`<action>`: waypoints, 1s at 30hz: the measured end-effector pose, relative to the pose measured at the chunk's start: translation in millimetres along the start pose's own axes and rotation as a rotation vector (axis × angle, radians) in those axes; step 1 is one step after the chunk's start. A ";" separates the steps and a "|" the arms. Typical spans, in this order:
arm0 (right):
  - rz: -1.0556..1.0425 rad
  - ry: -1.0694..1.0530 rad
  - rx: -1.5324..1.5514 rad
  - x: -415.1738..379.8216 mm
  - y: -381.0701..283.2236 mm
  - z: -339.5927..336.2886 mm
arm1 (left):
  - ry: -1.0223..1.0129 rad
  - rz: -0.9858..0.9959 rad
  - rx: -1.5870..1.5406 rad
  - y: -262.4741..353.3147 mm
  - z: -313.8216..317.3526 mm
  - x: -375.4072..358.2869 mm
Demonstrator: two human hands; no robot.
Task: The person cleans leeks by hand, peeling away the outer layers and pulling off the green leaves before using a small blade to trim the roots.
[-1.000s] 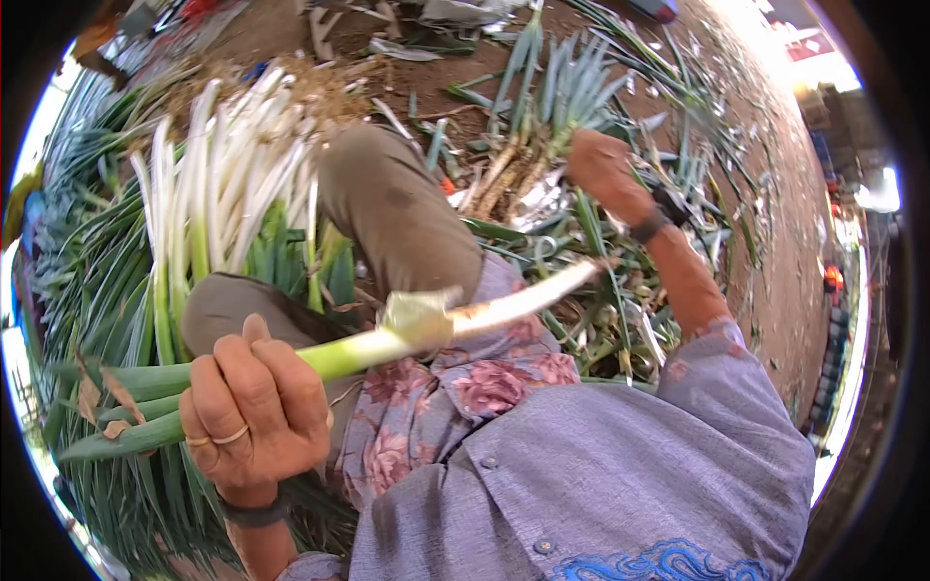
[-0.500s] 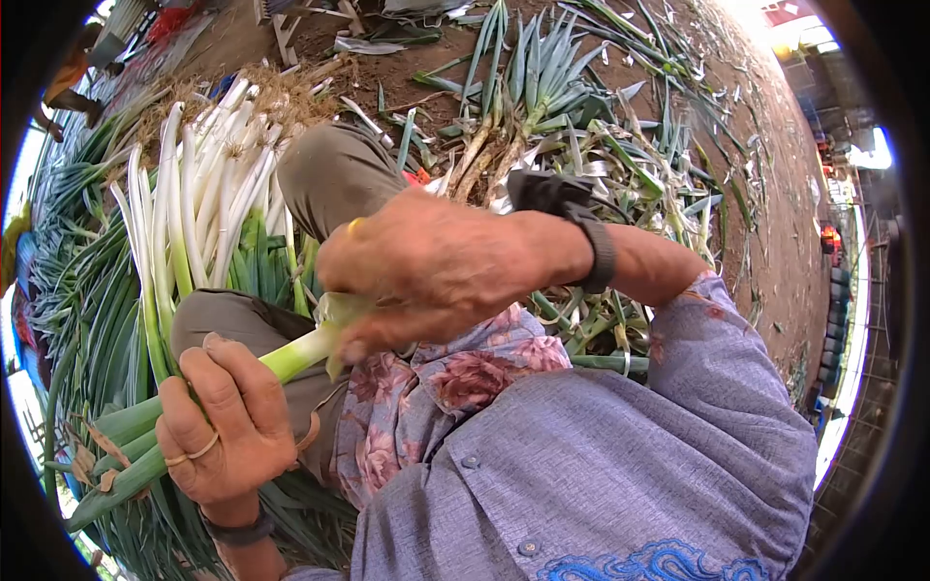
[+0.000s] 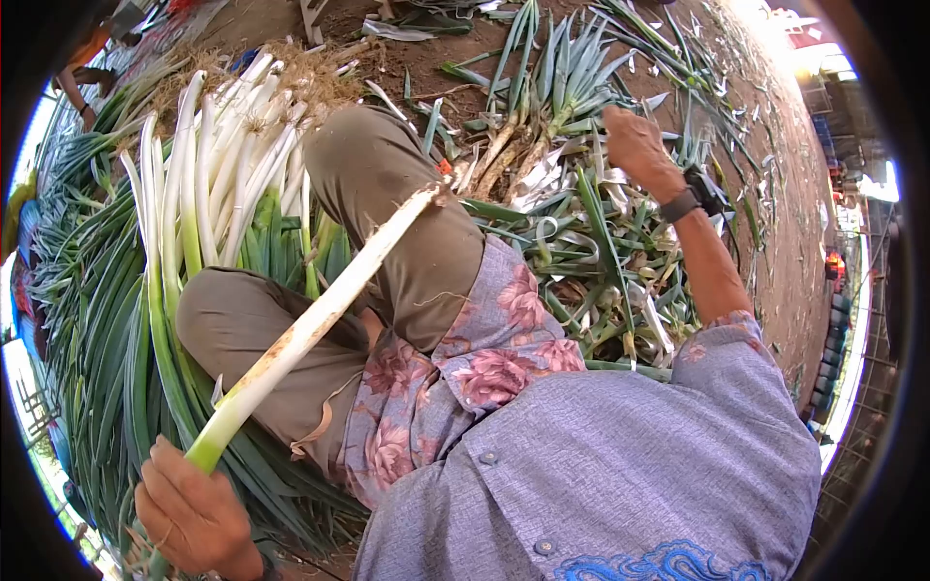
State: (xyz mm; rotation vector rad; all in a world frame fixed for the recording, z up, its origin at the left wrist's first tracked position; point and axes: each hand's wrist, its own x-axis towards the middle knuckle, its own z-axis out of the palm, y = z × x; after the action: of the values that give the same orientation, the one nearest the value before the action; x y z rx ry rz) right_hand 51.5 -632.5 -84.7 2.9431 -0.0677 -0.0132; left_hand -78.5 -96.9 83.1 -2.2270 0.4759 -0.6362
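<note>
My left hand [image 3: 194, 513] is closed round the green part of a leek [image 3: 320, 324], at the lower left. Its pale stem, marked with brown streaks, slants up to the right across my legs. My right hand [image 3: 639, 145], with a dark band on the wrist, is stretched out at the upper right over a heap of peeled leaves [image 3: 605, 252]. Its fingers are curled, and what they hold, if anything, is too small to make out. Left of my knees lies a pile of white-stemmed leeks [image 3: 228, 174], roots upward.
Behind the heap, untrimmed leeks [image 3: 567, 82] lie on the brown soil [image 3: 790, 271], among leaf scraps. Long green leaves spread at the left. Part of another person [image 3: 82, 73] shows at the upper left edge. My bent knees [image 3: 363, 155] are in the middle.
My right hand has left the leek and moved up and right to the leaf heap. My left hand has moved down and left. The leek's whole pale stem now shows.
</note>
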 end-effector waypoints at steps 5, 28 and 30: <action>-0.125 0.053 0.470 -40.8 -35.4 -17.9 | -0.090 -0.090 -0.111 11.8 -9.1 -14.4; -0.493 -0.808 2.148 -87.3 -250.4 -99.7 | -1.121 -0.629 -2.089 81.7 -11.6 -49.1; -0.528 -0.774 2.095 -90.6 -255.5 -93.4 | -1.209 -0.608 -2.221 81.5 -4.2 -44.6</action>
State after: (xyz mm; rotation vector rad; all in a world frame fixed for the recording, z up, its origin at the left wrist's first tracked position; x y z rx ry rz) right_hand -26.4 -359.7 -43.0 4.0611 1.3592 -2.5445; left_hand -128.0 -128.8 11.1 -3.8009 -0.6071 2.1330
